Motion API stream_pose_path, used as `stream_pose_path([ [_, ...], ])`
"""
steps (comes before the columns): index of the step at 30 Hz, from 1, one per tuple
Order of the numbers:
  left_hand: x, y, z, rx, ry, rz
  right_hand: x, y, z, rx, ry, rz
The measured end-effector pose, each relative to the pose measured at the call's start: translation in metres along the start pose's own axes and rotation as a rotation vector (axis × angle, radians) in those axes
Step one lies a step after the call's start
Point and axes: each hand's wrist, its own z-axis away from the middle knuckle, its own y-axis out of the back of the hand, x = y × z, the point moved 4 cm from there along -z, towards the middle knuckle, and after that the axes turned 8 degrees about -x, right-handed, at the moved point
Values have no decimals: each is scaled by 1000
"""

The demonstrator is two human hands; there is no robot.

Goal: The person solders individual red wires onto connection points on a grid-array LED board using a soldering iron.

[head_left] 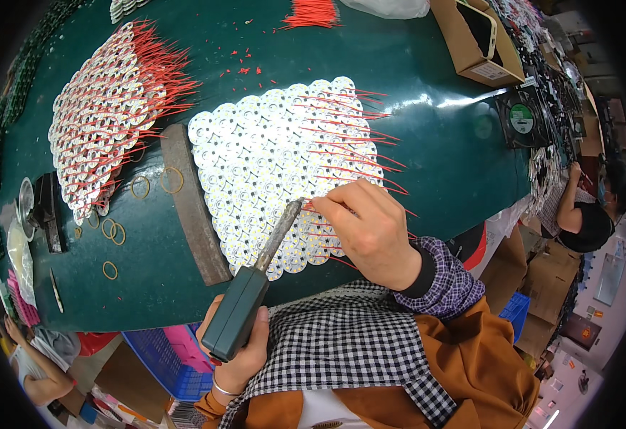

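Green-handled soldering iron (245, 300) in left hand (245, 357), light, stiff, gripped at handle; right hand (370, 232) at 3 o'clock pinches thin red wire (318, 208), probably fragile.

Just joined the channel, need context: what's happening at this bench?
A person is soldering. The left hand grips a dark green-handled soldering iron, its tip at the sheet of round white LED boards on the green table. The right hand pinches a thin red wire at the tip. A finished stack of wired boards lies further left.
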Motion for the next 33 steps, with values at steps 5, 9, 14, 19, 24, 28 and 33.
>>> stream_pose_path([
  [5, 2, 3, 0, -33, 9, -86, 2, -2, 1, 4, -6, 11],
  [9, -16, 6, 20, 62, -39, 2, 0, 0, -1, 8, -5, 7],
  [14, -10, 10, 16, 38, -77, -70, -8, 22, -10, -55, 6, 36],
  [19, -7, 10, 9, 56, -23, 24, -2, 17, -23, -34, 46, -5],
  [24, -6, 12, 0, 56, -1, 38, 9, -2, -22, -37, 25, -16],
  [28, 3, 14, -6, 27, 40, 56, 9, -5, -24, -41, 28, -18],
  [33, 17, 18, -16, -59, 145, 1, 10, -6, -24, -55, 39, -6],
])
